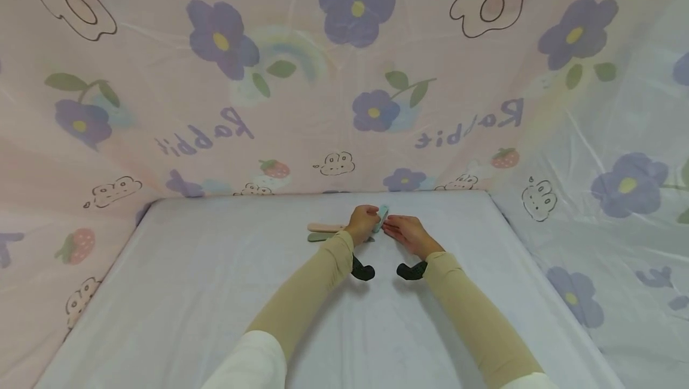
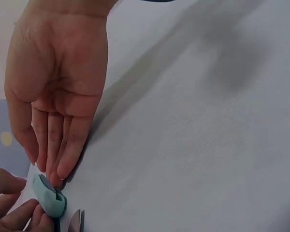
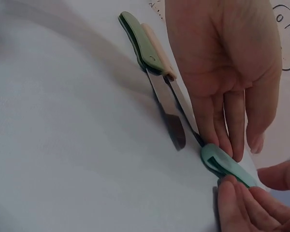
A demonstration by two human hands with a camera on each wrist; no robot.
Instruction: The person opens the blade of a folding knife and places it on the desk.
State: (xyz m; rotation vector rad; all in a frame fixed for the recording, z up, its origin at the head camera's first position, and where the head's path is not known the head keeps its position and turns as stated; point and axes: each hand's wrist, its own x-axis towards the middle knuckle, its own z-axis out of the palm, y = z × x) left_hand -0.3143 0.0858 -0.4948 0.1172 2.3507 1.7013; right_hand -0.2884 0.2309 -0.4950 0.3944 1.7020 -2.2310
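A teal folding knife is held between both hands, low over the white surface. My left hand pinches its handle from the left, with fingertips curled against it in the left wrist view. From the right, my right hand pinches the handle between fingers and thumb. A dark slot runs along the handle; its blade is hard to make out. Beside and partly behind my left hand lie a green folding knife and a pink folding knife, both with their blades out.
The white covered table reaches back to a hanging cloth printed with flowers and rabbits, which also encloses both sides. Black wrist mounts hang beneath the wrists. The exposed blades lie close to my left hand.
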